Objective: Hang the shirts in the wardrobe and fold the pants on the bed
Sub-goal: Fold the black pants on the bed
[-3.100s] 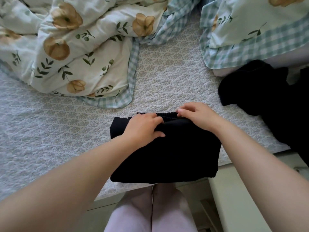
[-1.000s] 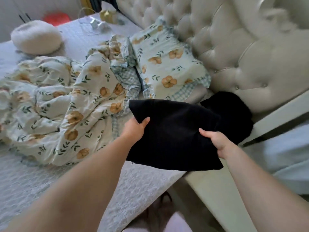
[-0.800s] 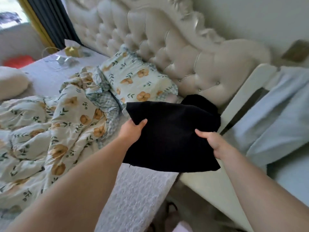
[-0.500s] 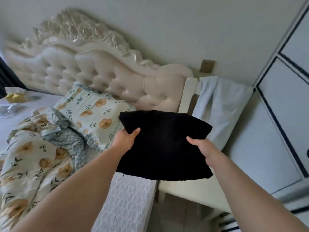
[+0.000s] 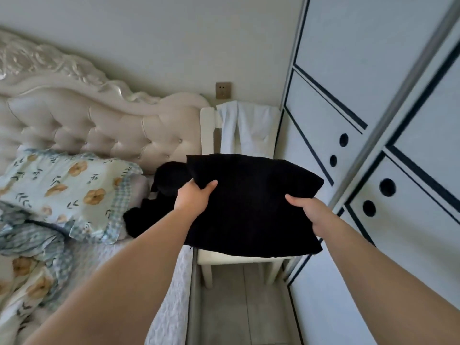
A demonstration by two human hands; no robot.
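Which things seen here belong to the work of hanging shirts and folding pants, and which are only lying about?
Belong to the job: folded black pants, held by left hand and right hand; black clothes heap on the bed; wardrobe.
Only lying about: floral pillow; quilt; white cloth draped over the chair; wall socket; headboard.

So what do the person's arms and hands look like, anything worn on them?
Both arms are bare to the frame's edge, with no sleeves in view. The left hand and right hand wear no gloves, and no ring, watch or bracelet shows.
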